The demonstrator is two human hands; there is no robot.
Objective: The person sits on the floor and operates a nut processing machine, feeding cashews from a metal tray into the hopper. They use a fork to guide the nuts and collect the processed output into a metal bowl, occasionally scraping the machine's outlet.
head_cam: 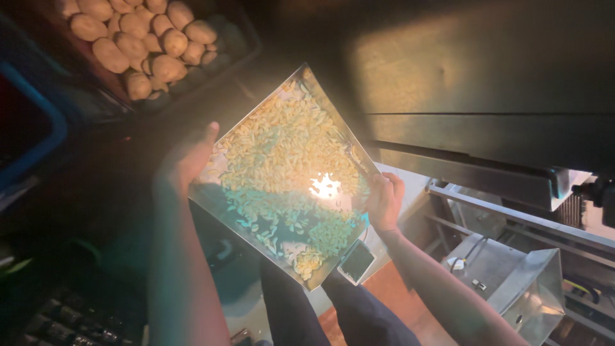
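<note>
- Tray (359, 168): square, shiny metal pan held at chest height over the person's legs, turned so that one corner points away and another points toward the body; it appears tilted, with the near corner lowest.
- Contents: a loose layer of small pale peeled pieces (282, 154), possibly garlic cloves or similar kernels, thick in the far half and thinner toward the near corner, where bare metal and a bright glare spot show.
- Left hand (186, 160): clasps the left edge of the tray, thumb lying up along the rim, fingers wrapped underneath and hidden, so whether they are spread cannot be told.
- Right hand (384, 200): clasps the right edge, fingers curled together over the rim and pressing it against the palm.
- Handling, as a judgement: both grips should stay on opposite edges so that the load balances; tilt should change slowly, since the pieces would slide toward the low corner and could spill over its shallow wall.
- Surroundings: a dark crate of potatoes (138, 45) lies beyond the far-left edge, well apart from the tray; a metal hopper-shaped box (512, 288) stands low at right; a dark counter edge (487, 128) runs above it.
</note>
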